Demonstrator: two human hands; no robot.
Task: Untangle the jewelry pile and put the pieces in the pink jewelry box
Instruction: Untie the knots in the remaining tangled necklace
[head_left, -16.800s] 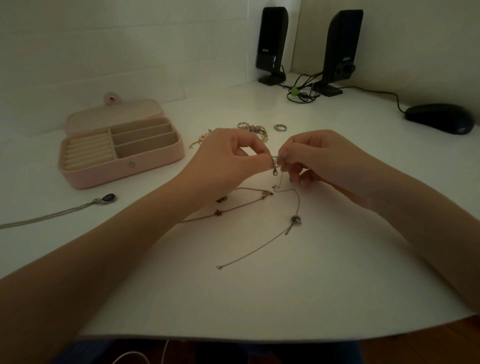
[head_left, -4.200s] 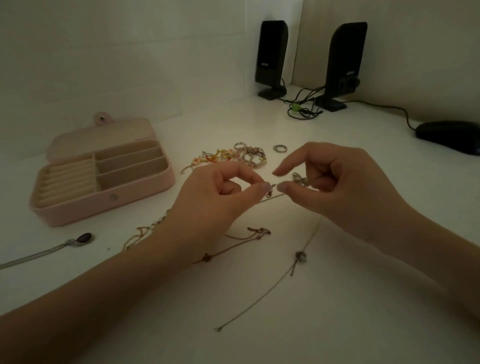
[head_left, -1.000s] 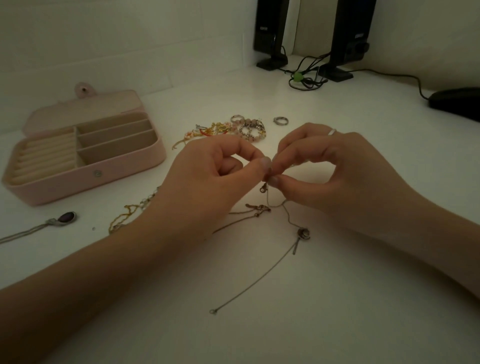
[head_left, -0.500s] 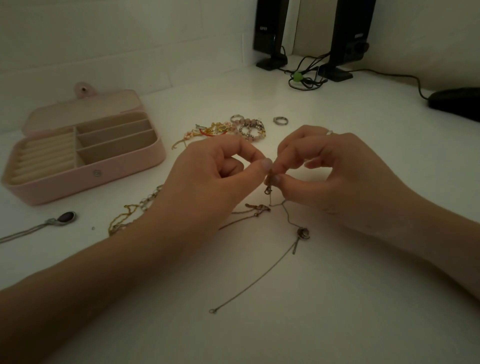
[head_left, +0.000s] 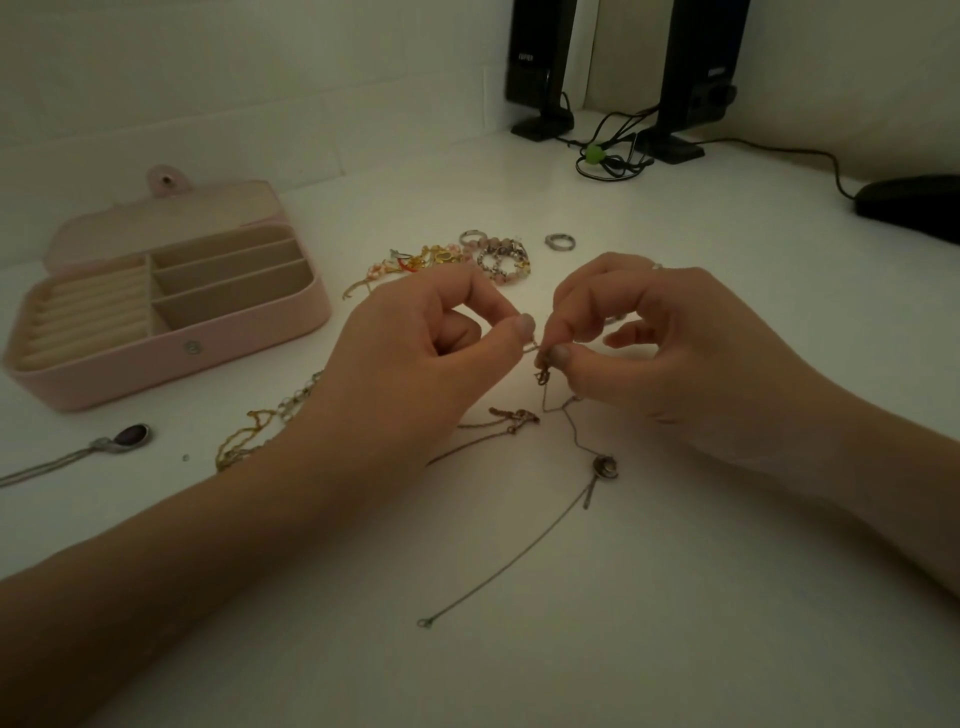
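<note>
Chain (head_left: 524, 561), thin and silver, is pinched at its clasp end between both hands above the surface (head_left: 675, 597). Left hand (head_left: 415, 358) nips it between thumb and forefinger, the other fingers curled; right hand (head_left: 654, 348) pinches the clasp the same way, thumb underneath, a ring on one finger. Both forearms reach in from the near edge, hands meeting fingertip to fingertip. From the clasp the chain drops to the surface, passes a small round pendant (head_left: 605, 466), then runs in a long diagonal toward the near left. Behind lie a beaded pile (head_left: 467, 257) and a loose ring (head_left: 559, 241). Far left sits the open pink box (head_left: 171, 358), its compartments bare, beside it a dark-stoned necklace (head_left: 130, 436).
</note>
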